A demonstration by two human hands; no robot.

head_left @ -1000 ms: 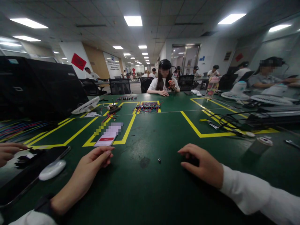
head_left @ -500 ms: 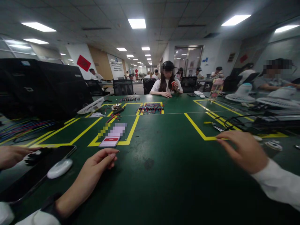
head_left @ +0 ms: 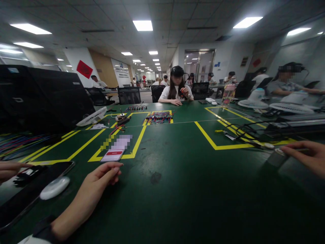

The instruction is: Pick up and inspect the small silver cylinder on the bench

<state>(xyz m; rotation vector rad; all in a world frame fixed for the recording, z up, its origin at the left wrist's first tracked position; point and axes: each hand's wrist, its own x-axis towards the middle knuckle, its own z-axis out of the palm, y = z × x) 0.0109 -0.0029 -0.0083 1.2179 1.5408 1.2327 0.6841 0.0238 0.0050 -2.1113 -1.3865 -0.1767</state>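
Note:
My left hand (head_left: 103, 181) rests on the green table (head_left: 172, 203), just in front of a smartphone (head_left: 113, 156) with a lit screen. Its fingers are curled together, and nothing shows between them. At the right edge, the thumb and fingers of my right hand (head_left: 308, 154) pinch the upper end of a grey metal cylinder (head_left: 276, 159). Motion blurs the cylinder, so I cannot tell whether it touches the table. Black cables (head_left: 245, 134) lie beyond it.
Yellow tape (head_left: 141, 140) marks areas on the table. Bundled wires (head_left: 159, 117) and a small motor assembly (head_left: 122, 118) lie further back. A white mouse (head_left: 55, 188) and a dark phone-like slab (head_left: 27, 196) are at left, by another person's hand (head_left: 11, 169). Someone sits opposite (head_left: 175, 91).
My right hand has moved right and now grips the metal cylinder; before, it hovered near the tape with no cylinder visible. The view has shifted slightly; my left hand stays by the smartphone.

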